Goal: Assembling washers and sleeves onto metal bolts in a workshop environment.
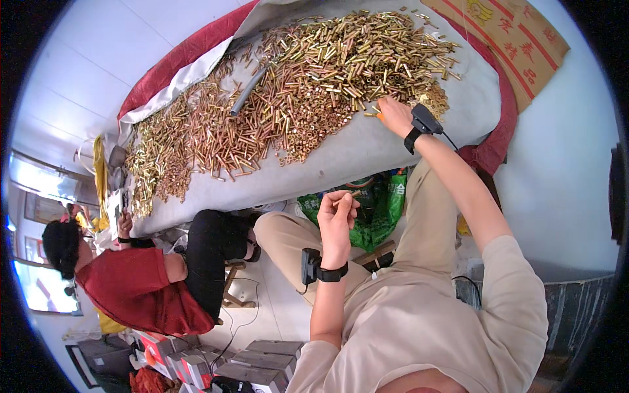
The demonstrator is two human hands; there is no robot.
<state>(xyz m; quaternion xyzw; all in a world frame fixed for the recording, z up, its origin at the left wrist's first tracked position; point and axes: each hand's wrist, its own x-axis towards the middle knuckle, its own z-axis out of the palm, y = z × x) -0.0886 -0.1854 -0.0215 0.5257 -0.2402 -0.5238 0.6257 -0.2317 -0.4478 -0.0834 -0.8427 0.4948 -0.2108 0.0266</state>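
The left hand (339, 215), curled, pinches a brass piece (356, 194) pointing toward two o'clock. The right hand (396, 118), bunched (grip unclear), is nearer the pile (314, 92), at its ten o'clock.

Brass-coloured metal tubes (367, 56) blanket a desk (481, 75) draped in grey cloth (262, 190), heaped thickly toward the far edge. Small rings (314, 124) gather nearer the near edge, while a grey curved bar (247, 93) lies on the tubes.

Metal tubes (360, 62) on the desk (262, 190) at twelve o'clock, nuts (311, 131) along their near edge, right hand (397, 118) at one-thirty, carton (506, 40) at two, co-worker (141, 288) at eight, boxes (259, 368) at seven, seemingly on the floor (278, 318).
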